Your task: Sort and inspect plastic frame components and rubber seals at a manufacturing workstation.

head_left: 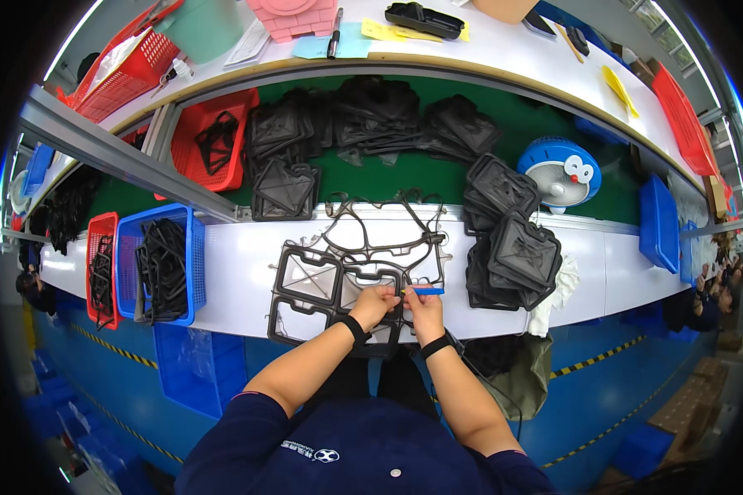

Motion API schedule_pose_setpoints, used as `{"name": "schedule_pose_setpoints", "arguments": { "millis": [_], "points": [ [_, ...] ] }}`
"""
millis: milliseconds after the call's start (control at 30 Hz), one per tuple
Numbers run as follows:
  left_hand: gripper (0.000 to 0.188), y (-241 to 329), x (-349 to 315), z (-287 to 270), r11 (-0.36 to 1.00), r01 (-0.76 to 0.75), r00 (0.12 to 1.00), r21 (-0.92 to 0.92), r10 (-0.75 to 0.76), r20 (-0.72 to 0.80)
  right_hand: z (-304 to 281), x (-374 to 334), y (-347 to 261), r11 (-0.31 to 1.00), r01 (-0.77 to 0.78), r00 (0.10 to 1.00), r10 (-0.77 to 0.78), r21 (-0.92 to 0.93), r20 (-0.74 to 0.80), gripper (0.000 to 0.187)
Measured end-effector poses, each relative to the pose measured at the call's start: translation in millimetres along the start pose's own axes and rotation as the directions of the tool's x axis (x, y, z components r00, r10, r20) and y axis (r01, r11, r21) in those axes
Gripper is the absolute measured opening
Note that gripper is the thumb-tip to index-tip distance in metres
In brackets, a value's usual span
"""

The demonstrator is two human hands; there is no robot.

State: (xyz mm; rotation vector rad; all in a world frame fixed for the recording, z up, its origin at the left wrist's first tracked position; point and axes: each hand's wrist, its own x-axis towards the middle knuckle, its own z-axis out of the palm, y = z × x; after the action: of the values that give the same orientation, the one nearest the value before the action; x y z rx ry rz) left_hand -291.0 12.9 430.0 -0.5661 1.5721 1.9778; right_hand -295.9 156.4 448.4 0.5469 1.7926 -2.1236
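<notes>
On the white bench in front of me lies a sheet of joined black moulded frames (309,276) with square openings and curved strips at its far side. My left hand (374,305) is closed in a pinch on the frames' right part. Close beside it, my right hand (423,312) grips a slim blue-handled tool (429,290), which points sideways to the right. The tool's working end is hidden by the fingers, so its exact kind does not show. Both hands nearly meet over the frames' edge.
Stacked black frames (524,256) stand at the right beside a white glove (557,289). A blue basket (196,264) of black parts and a narrow red basket (103,223) sit left. More stacks (376,111) and a blue fan (560,173) are under the raised shelf (470,54).
</notes>
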Motion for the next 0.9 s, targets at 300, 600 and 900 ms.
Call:
{"name": "schedule_pose_setpoints", "arguments": {
  "millis": [300,600,900],
  "points": [
    [0.011,16,-23,4,0.942,-0.087,0.986,0.323,0.128,-0.110,9,-8,-15,0.805,0.283,0.951,-0.307,-0.522,0.042,0.012],
    [0.016,139,-148,-142,0.495,-0.558,0.798,-0.666,0.541,-0.267,-37,44,-19,0.482,0.260,0.848,-0.529,-0.836,-0.041,0.011],
    [0.026,94,-85,-147,0.962,-0.258,0.926,0.088,0.272,-0.260,49,9,-40,0.564,0.579,0.766,-0.624,-0.589,0.156,0.010]
  ]
}}
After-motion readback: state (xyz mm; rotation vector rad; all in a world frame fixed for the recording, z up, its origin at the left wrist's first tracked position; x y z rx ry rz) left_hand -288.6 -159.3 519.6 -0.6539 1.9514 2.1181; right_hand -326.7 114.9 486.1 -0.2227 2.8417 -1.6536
